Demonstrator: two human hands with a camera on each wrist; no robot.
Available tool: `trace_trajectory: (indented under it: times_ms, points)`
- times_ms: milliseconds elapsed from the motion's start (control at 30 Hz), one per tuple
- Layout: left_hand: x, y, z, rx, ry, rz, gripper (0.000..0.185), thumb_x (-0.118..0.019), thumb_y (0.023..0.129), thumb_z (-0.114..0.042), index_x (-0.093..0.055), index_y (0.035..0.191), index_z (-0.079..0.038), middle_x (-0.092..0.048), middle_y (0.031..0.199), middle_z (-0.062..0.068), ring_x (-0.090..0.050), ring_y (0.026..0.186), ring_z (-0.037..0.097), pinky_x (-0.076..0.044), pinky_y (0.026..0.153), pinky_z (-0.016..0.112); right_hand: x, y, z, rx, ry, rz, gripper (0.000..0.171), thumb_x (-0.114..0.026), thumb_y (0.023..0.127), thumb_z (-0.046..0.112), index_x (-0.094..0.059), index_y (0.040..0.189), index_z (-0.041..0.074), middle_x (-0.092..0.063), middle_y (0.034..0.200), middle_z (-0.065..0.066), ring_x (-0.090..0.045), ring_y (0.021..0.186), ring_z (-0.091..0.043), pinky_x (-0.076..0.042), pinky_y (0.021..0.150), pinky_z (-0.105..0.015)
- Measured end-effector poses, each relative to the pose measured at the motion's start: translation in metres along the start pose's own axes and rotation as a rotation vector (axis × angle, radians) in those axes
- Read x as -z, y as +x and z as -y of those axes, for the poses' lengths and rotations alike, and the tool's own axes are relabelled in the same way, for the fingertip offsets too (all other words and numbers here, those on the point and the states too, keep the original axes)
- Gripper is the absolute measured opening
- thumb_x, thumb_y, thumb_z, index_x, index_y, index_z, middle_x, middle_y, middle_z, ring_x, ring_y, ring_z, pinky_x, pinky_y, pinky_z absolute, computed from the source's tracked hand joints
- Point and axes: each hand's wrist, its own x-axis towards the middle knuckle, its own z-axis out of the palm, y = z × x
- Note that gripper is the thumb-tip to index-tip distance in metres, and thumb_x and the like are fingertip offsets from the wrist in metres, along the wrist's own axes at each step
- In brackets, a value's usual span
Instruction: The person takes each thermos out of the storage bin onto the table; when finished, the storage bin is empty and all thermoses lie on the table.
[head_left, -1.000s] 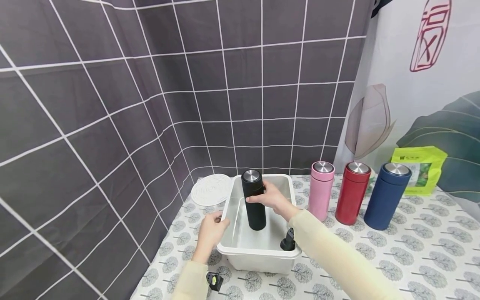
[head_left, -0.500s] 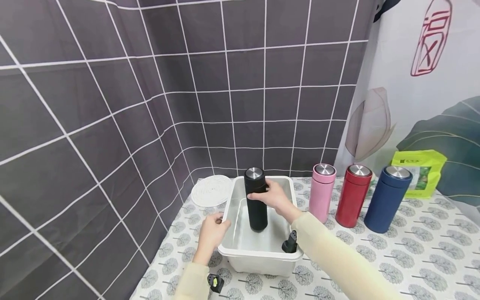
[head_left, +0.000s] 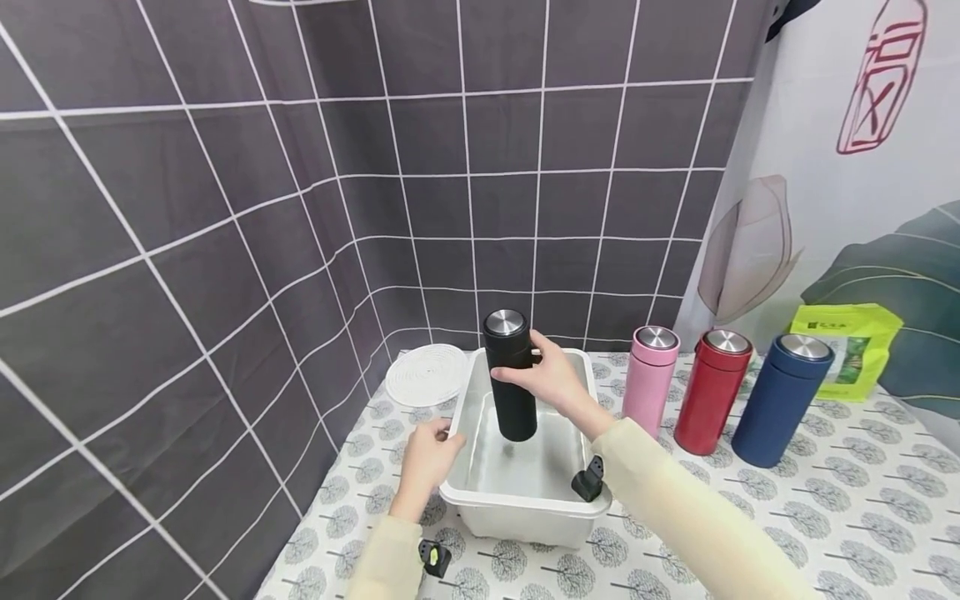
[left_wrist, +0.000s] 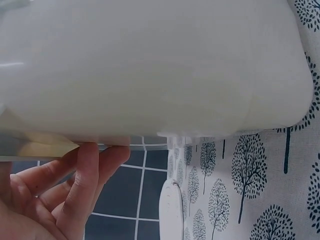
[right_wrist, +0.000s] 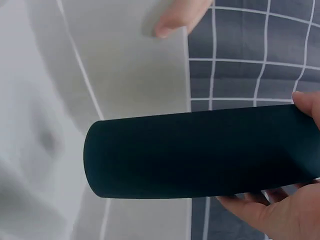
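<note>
My right hand grips a black flask with a steel cap, upright, its base lifted clear of the floor of a white plastic tub. The right wrist view shows the black flask held in my right hand over the tub. My left hand holds the tub's left rim, thumb over the edge. In the left wrist view my left hand curls its fingers under the tub's rim.
A pink flask, a red flask and a blue flask stand in a row right of the tub. A white round coaster lies behind left. A green bag stands at the back right. Tiled wall rises behind.
My right hand has raised the black flask off the tub floor. The left hand has stayed on the rim.
</note>
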Motion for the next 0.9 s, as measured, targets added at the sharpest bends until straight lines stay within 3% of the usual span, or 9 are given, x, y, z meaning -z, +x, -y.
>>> trace_trajectory:
  times_ms: [433, 900]
  points:
    - [-0.004, 0.004, 0.005, 0.005, -0.020, 0.020, 0.038, -0.063, 0.086, -0.017, -0.067, 0.116, 0.005, -0.072, 0.097, 0.021, -0.071, 0.082, 0.027, -0.063, 0.069, 0.039, 0.034, -0.002, 0.024, 0.076, 0.019, -0.069, 0.054, -0.085, 0.072, 0.039, -0.062, 0.116, 0.019, -0.069, 0.108, -0.004, -0.069, 0.096, -0.022, -0.056, 0.086, -0.039]
    - [-0.006, 0.006, 0.009, 0.003, -0.032, 0.031, 0.038, -0.062, 0.086, -0.015, -0.066, 0.117, 0.005, -0.071, 0.099, 0.021, -0.070, 0.083, 0.027, -0.063, 0.068, 0.038, 0.079, -0.022, 0.047, 0.103, 0.093, -0.099, 0.058, -0.084, 0.074, 0.037, -0.060, 0.123, 0.018, -0.067, 0.113, -0.006, -0.067, 0.100, -0.020, -0.053, 0.091, -0.037]
